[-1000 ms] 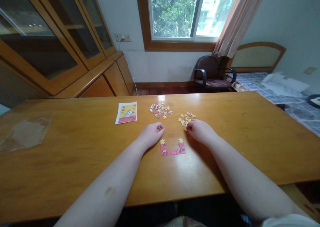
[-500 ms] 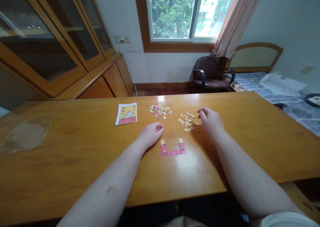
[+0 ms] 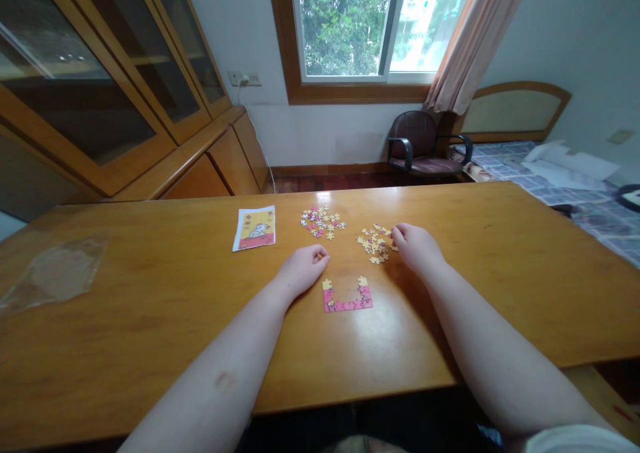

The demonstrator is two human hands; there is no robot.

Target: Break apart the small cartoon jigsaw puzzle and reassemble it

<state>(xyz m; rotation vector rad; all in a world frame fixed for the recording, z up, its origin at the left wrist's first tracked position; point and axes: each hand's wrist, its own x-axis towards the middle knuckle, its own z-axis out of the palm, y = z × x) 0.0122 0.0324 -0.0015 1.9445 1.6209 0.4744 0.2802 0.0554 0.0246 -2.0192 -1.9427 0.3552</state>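
Observation:
My left hand (image 3: 303, 268) rests on the table with its fingers curled toward the thumb; whether anything small is inside cannot be seen. To its lower right lies a partly joined jigsaw puzzle (image 3: 349, 304), a U shape, pink along the bottom with yellow tips. My right hand (image 3: 417, 245) is closed, its fingertips down at the right edge of a pile of yellow puzzle pieces (image 3: 373, 241). A puzzle piece (image 3: 395, 248) shows partly under those fingertips. Farther back is a second pile of pink, yellow and white pieces (image 3: 320, 222).
A picture sheet (image 3: 255, 228) with a white animal on yellow and pink lies left of the piles. A clear plastic bag (image 3: 63, 270) is at the table's left. Beyond the wooden table (image 3: 165, 293) stand a cabinet (image 3: 200, 153), an armchair (image 3: 423, 143) and a bed (image 3: 520, 153).
My right hand has lowered slightly and its fingers have closed at the edge of the yellow pile. My left hand and the joined puzzle stay in place.

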